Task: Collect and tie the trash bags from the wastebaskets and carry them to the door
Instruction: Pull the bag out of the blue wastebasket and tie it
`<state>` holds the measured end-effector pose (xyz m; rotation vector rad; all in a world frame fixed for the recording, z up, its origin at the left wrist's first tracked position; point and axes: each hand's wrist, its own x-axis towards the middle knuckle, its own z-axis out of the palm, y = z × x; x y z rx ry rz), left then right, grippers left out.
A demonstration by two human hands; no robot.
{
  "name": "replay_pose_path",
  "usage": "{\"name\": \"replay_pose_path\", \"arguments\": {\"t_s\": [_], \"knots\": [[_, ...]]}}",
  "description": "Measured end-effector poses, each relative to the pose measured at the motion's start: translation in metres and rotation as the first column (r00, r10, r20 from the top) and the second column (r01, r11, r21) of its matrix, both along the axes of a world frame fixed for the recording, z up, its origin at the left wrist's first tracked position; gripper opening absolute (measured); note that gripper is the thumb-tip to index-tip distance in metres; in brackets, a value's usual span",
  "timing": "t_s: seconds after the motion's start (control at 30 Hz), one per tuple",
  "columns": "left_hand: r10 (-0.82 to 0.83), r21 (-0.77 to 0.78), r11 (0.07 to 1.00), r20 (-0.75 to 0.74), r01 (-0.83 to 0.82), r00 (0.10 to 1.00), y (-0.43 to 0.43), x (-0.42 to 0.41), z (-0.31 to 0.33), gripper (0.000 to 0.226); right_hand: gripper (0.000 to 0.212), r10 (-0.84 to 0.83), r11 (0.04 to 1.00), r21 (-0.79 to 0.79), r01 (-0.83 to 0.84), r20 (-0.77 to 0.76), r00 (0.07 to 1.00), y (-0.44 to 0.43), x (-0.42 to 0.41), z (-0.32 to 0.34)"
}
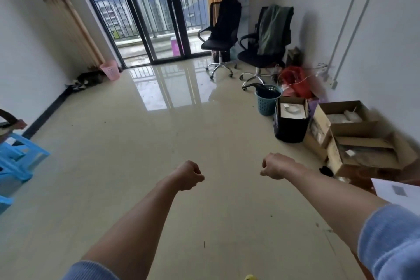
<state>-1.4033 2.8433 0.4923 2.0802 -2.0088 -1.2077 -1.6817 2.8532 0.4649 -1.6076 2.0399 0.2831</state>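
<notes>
1. Over at the left edge of the floor (159, 143), the blue stools (18, 159) are sitting clear of the walking line
2. The pink wastebasket (110, 70) is standing in the far left corner of the floor, beside the sliding glass door (145, 18); I cannot tell from here whether a bag is lining it
3. The left hand (189, 175) is reaching out over the middle of the floor, fingers curled into a fist and gripping nothing
4. The right hand (276, 166) is mirroring it, apart from the left, fingers tucked in and likewise holding nothing
5. The teal wastebasket (267, 102) is waiting at the right edge of the floor, near the office chairs (261, 52), with a black trash bag (268, 92) lining it and one flap flopping over the rim. This looks like the closer target. Both hands should be uncurling on the approach, then gathering the bag's rim all the way round before lifting, so nothing is spilling
6. Just beside it a black container (291, 129), bag or bin I cannot tell, is holding an open box, and cardboard boxes (354, 134) are crowding the right edge, so feet should be staying floor-side
</notes>
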Motion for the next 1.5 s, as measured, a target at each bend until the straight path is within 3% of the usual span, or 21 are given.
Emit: {"name": "replay_pose_path", "arguments": {"t_s": [0.37, 0.6, 0.8, 1.03, 1.5], "knots": [[0.011, -0.007, 1.0, 0.005, -0.011, 1.0, -0.31, -0.016, -0.006, 0.009, 0.043, 0.081, 0.994, -0.078, -0.08, 0.015, 0.997, -0.316, -0.009, 0.011], [-0.143, 0.072, 0.987, -0.026, 0.144, 0.989, -0.531, -0.068, -0.024, 0.008, 0.038, -0.109, 0.993, 0.037, 0.109, 0.023, 0.994, -0.49, -0.06, -0.008], [-0.275, 0.012, 0.961, -0.059, 0.276, 0.96, -0.695, -0.145, 0.001, 0.005, 0.028, -0.255, 0.967, 0.03, 0.253, 0.057, 0.965, -0.601, -0.123, -0.001], [-0.418, 0.036, 0.907, -0.039, 0.419, 0.908, -0.856, -0.241, -0.025, 0.007, 0.018, -0.358, 0.933, 0.053, 0.355, 0.053, 0.932, -0.743, -0.209, -0.027], [-0.359, 0.17, 0.918, -0.024, 0.358, 0.933, -1.164, -0.372, -0.074, 0.006, 0.025, -0.4, 0.909, 0.165, 0.383, 0.083, 0.913, -1.051, -0.343, -0.072]]}}
